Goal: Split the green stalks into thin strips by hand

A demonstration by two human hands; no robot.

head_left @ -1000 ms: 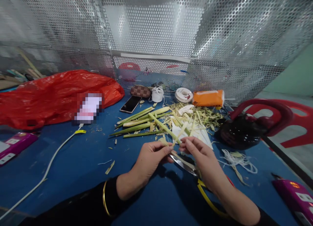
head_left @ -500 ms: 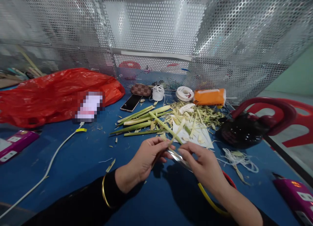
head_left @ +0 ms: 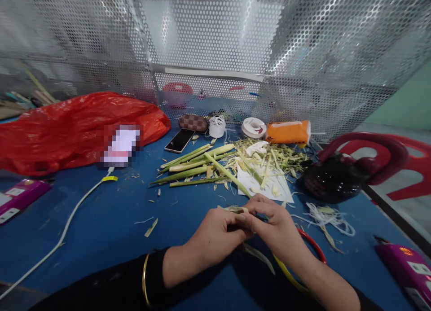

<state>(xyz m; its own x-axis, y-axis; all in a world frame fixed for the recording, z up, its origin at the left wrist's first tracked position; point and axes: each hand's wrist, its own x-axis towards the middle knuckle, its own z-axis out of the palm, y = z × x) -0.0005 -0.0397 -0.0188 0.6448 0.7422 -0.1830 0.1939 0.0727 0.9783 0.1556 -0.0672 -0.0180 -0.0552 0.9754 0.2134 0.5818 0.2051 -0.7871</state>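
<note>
Both hands are meeting up in the near middle of the blue surface [head_left: 114, 225], fingers basically touching. The left hand [head_left: 208, 237] is curled closed around a pale husk piece [head_left: 235, 209], which pokes out over the top of the fingers, and the right hand [head_left: 272, 221] is pinched in on that same piece from the other side, though the exact fingertip grip is hidden. Another pale strip [head_left: 261, 258] dangles out just below the hands. Under the right forearm you can see a red loop [head_left: 313, 243] and a yellow loop [head_left: 289, 273], can't make out the rest of whatever they belong to. Farther out, green stalks [head_left: 188, 173] lie in a loose bunch left of center, with one long stalk [head_left: 225, 174] slanting down toward the right hand. Right of those there's a sheet of white paper [head_left: 247, 185] with bits on it, and a messy pile of trimmings [head_left: 289, 160] behind. Far right is a black kettle [head_left: 332, 183], with a tangle of white string [head_left: 332, 221] on its near side. Along the far edge: checkered case [head_left: 193, 123], white spool [head_left: 253, 127], orange pack [head_left: 288, 132]. Big red plastic bag [head_left: 67, 131] over on the far left.
</note>
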